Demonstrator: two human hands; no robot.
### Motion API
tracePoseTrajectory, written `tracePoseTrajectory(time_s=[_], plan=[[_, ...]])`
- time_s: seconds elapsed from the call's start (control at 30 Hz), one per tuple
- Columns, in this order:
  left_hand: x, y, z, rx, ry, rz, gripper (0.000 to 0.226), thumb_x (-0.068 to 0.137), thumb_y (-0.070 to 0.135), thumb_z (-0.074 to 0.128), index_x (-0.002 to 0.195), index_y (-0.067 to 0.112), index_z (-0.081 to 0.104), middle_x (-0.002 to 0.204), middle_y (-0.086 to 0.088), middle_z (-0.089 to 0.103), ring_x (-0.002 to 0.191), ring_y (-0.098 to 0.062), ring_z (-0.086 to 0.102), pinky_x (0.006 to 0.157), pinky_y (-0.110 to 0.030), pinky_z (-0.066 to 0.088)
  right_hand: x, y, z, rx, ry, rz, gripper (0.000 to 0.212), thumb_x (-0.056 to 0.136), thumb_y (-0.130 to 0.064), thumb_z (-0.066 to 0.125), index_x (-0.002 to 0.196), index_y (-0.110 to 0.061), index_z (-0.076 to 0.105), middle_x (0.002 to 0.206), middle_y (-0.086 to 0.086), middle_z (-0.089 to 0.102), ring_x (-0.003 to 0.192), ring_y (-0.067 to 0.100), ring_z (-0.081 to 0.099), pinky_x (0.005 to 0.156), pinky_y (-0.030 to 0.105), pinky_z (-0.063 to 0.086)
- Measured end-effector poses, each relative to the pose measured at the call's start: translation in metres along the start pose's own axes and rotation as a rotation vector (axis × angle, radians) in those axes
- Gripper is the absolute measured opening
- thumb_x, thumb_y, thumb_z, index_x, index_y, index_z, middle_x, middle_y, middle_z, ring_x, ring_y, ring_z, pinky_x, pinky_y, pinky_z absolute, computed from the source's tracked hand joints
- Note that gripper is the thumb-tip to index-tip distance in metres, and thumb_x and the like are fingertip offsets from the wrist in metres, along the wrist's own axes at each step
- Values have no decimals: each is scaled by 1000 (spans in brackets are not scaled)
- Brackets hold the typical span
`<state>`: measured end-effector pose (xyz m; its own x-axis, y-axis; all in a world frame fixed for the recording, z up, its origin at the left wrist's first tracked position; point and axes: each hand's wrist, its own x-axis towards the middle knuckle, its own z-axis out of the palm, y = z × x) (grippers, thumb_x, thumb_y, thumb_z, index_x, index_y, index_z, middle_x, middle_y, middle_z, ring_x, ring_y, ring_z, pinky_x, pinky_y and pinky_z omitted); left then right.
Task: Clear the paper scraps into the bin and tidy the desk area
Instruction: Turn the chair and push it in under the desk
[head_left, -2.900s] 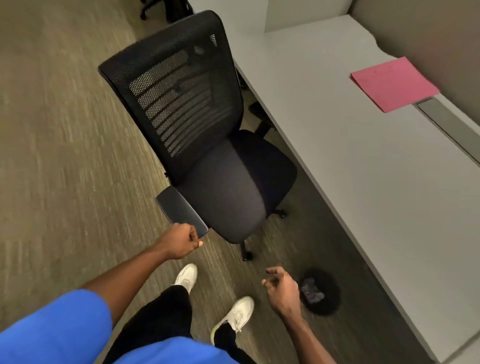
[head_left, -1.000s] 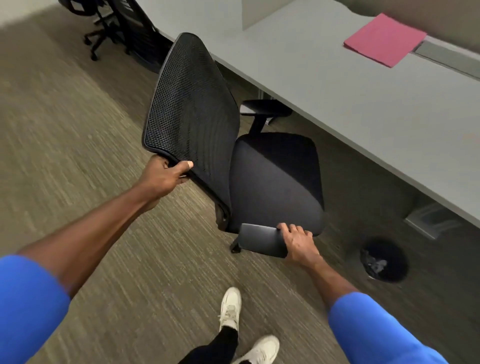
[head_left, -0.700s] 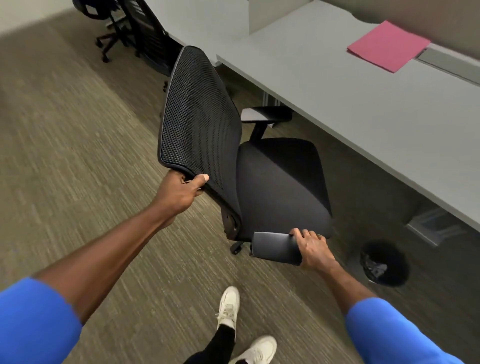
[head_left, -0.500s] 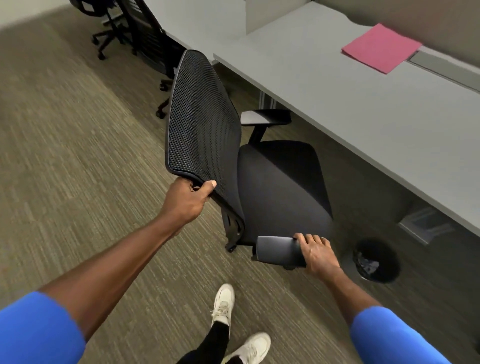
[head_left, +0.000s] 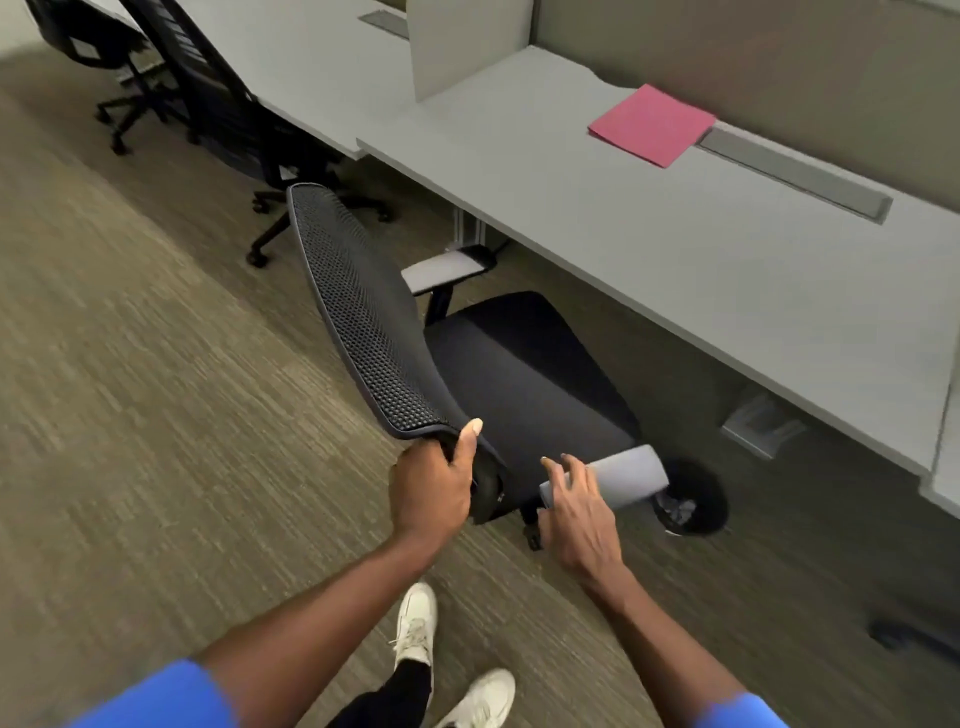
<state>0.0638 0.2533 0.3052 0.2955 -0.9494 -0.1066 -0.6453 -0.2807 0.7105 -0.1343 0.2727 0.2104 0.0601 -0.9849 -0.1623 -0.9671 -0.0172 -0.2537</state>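
Observation:
A black mesh office chair (head_left: 519, 374) stands with its seat turned toward the grey desk (head_left: 701, 270). My left hand (head_left: 434, 486) grips the top edge of the chair's backrest. My right hand (head_left: 576, 512) lies on the near end of the grey right armrest (head_left: 628, 475), fingers spread and loose. A round black bin (head_left: 698, 501) sits on the carpet just beyond that armrest, under the desk's edge, with crumpled paper (head_left: 675, 509) inside. A pink folder (head_left: 652, 124) lies at the back of the desk.
Two more black chairs (head_left: 208, 109) stand at the neighbouring desk, far left. A grey divider panel (head_left: 467, 41) separates the desks. A desk foot (head_left: 761, 426) rests on the floor near the bin. My white shoes (head_left: 415, 623) are just behind the chair.
The chair has turned and rolled closer to the desk, its right armrest now next to the bin. My right hand has loosened from a grip on the armrest to spread fingers.

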Motion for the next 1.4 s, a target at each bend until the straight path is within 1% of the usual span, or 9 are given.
tracePoseTrajectory(time_s=[0.07, 0.17, 0.3, 0.43, 0.6, 0.83, 1.03, 1.23, 1.4], plan=[[-9, -4, 4, 37, -102, 61, 74, 94, 76, 44, 86, 9, 75, 90, -13, 81, 94, -41, 74, 82, -49, 57, -11, -18, -9, 134, 56, 12, 73, 87, -22, 68, 155, -17, 41, 154, 8, 43, 141, 28, 46, 102, 41, 57], [-22, -15, 1, 93, -236, 174, 75, 92, 78, 36, 108, 17, 78, 105, -6, 83, 102, -30, 77, 87, -44, 59, -28, -44, -21, 291, 163, 21, 74, 83, -22, 69, 152, -17, 45, 150, 3, 50, 138, 25, 49, 108, 43, 53], [-32, -51, -16, -19, -217, 181, 36, 99, 38, 68, 131, 24, 59, 101, -3, 80, 92, -26, 79, 79, -44, 63, -49, -74, -35, 405, 317, 83, 83, 78, -19, 76, 155, -10, 44, 149, 6, 56, 136, 26, 53, 118, 39, 44], [-19, -83, -54, -69, -57, 203, 37, 99, 12, 66, 132, 28, 56, 105, 6, 72, 93, -17, 74, 78, -47, 63, -63, -87, -53, 491, 527, 138, 90, 76, -27, 87, 154, -12, 45, 146, 5, 58, 133, 23, 55, 114, 37, 47], [29, -81, -108, -135, 189, 510, 31, 103, 21, 64, 133, 17, 57, 128, 1, 65, 109, -15, 69, 88, -36, 61, -67, -111, -73, 464, 671, 141, 84, 77, -40, 84, 149, -14, 51, 151, 6, 52, 141, 23, 50, 115, 47, 48], [131, -73, -151, 37, 311, 833, 36, 103, 34, 65, 124, 5, 64, 135, -10, 61, 125, -27, 59, 112, -34, 47, -55, -146, -83, 264, 723, 266, 82, 80, -74, 72, 139, -19, 61, 146, 7, 50, 146, 30, 41, 116, 53, 43], [213, -82, -167, 156, 206, 948, 45, 103, 52, 60, 123, 12, 65, 138, -4, 66, 134, -25, 61, 113, -43, 43, -39, -169, -85, 268, 783, 434, 72, 92, -77, 53, 132, -18, 67, 141, 11, 51, 137, 28, 45, 113, 43, 45], [260, -90, -174, 274, 2, 979, 69, 100, 71, 46, 141, 17, 57, 155, -2, 56, 151, -23, 46, 125, -48, 33, -25, -174, -90, 299, 861, 509, 66, 94, -69, 55, 124, -13, 73, 137, 14, 49, 130, 30, 51, 106, 52, 51], [267, -83, -169, 258, -110, 970, 65, 102, 58, 43, 141, 7, 57, 150, -11, 55, 154, -29, 42, 122, -49, 38, -20, -170, -85, 331, 887, 521, 50, 94, -58, 61, 118, -16, 76, 141, 12, 42, 135, 31, 50, 109, 51, 50]])
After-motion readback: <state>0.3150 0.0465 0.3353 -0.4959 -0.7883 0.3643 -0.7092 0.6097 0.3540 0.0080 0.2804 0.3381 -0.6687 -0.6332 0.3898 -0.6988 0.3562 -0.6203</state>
